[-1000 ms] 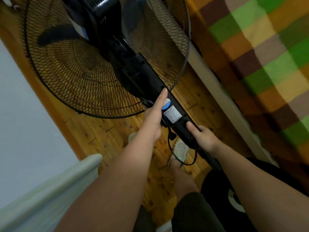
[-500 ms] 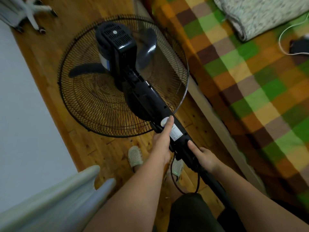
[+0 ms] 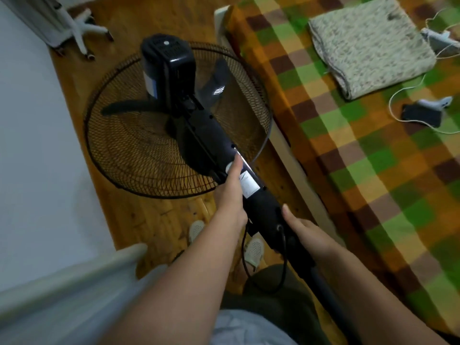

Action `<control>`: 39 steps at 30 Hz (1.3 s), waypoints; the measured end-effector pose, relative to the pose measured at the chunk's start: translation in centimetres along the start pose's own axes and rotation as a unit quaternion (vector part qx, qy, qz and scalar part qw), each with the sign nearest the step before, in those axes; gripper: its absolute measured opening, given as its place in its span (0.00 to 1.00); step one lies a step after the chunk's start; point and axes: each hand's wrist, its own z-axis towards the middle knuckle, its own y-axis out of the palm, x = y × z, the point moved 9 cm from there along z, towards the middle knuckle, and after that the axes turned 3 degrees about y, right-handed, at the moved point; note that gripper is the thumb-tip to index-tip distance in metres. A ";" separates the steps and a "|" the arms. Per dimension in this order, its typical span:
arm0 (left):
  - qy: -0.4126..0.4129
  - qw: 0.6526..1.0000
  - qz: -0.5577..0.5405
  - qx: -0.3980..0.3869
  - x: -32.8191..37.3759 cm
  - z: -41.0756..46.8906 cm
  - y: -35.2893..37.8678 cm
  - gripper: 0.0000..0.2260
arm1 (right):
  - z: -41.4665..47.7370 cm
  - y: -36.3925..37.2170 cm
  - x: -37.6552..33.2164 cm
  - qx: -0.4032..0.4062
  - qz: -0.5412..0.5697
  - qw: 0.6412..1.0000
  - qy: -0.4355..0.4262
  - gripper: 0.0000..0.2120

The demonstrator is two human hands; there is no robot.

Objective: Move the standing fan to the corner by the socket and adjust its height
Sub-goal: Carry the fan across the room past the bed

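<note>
Gripping the fan [image 3: 211, 135] by its black stem, tilted over the wood floor [image 3: 154, 220] beside the bed [image 3: 373, 170]: left hand [image 3: 230, 202] wrapped round it with thumb stretched along the label, right hand [image 3: 306, 232] just below, curled round the stem next to the cord [image 3: 244, 255]. Beyond the left fingertips, wire cage [image 3: 129, 155] enclosing dark blades [image 3: 124, 109]. Well off to the right of the right fingers, lying on the bed, folded blanket [image 3: 368, 43] and phone [image 3: 420, 115].
</note>
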 end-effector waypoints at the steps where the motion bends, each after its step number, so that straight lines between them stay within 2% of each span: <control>1: 0.003 1.000 -0.007 -0.007 1.2 -0.6 0.4 0.58 | -0.3 0.0 -0.4 -0.021 0.041 0.999 -0.008 0.46; 4: 0.026 1.000 0.003 -0.013 4.1 -1.8 1.0 0.53 | -0.8 1.3 -2.3 -0.046 0.087 0.995 0.018 0.51; 7: 0.035 0.999 0.009 0.003 5.8 -2.2 -0.2 0.48 | -1.2 3.0 -4.8 -0.004 0.072 0.997 0.009 0.52; 13: 0.035 0.997 0.015 0.060 7.4 -2.8 -3.8 0.52 | -3.1 6.2 -6.6 0.026 0.058 0.998 0.012 0.53; 17: 0.032 0.997 0.012 0.063 9.0 -2.6 -5.0 0.51 | -3.6 7.3 -8.0 0.036 0.052 0.998 0.016 0.50; 21: 0.034 0.996 0.023 0.074 11.4 -2.4 -6.2 0.47 | -3.3 8.1 -9.9 0.067 0.040 0.996 0.033 0.54; 26: 0.032 0.997 0.013 0.066 14.8 -1.5 -7.5 0.44 | -2.7 10.1 -13.1 0.083 0.047 0.995 0.023 0.49; 31: 0.036 0.997 0.012 0.061 18.3 -0.4 -8.8 0.44 | -2.2 12.5 -16.4 0.078 0.039 0.996 0.026 0.51; 39: 0.049 0.998 0.005 0.048 23.2 1.5 -7.5 0.42 | -0.5 12.3 -21.3 0.085 0.046 0.995 0.023 0.44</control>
